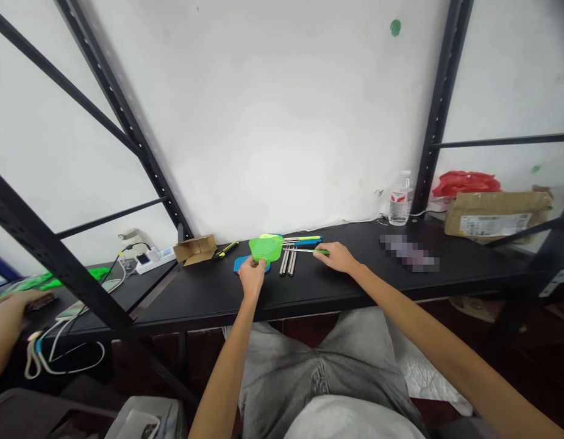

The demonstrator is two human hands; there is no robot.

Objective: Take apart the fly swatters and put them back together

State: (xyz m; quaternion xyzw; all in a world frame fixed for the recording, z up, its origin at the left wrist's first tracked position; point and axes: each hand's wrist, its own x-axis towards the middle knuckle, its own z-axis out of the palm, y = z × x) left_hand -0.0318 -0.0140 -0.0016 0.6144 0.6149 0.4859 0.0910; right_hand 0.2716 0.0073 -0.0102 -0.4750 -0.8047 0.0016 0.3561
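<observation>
A green fly swatter [266,249] is held level over the black shelf, its mesh head at the left and its thin metal shaft running right. My left hand [253,274] pinches the lower edge of the head. Around the green grip at the other end, my right hand [337,256] is closed. Partly under the head and my left fingers lies a blue swatter head [239,263]. Behind, more swatters with blue and yellow handles [311,240] rest on the shelf. Several metal tubes [291,263] lie beneath the shaft, between my hands.
Left of my hands are an open cardboard box [194,249], a yellow-black utility knife [228,249] and a white power strip [156,261]. To the right stand a water bottle [400,200] and a taped carton [496,213]. Another person's hand [10,311] shows at far left. Black posts [441,91] frame the shelf.
</observation>
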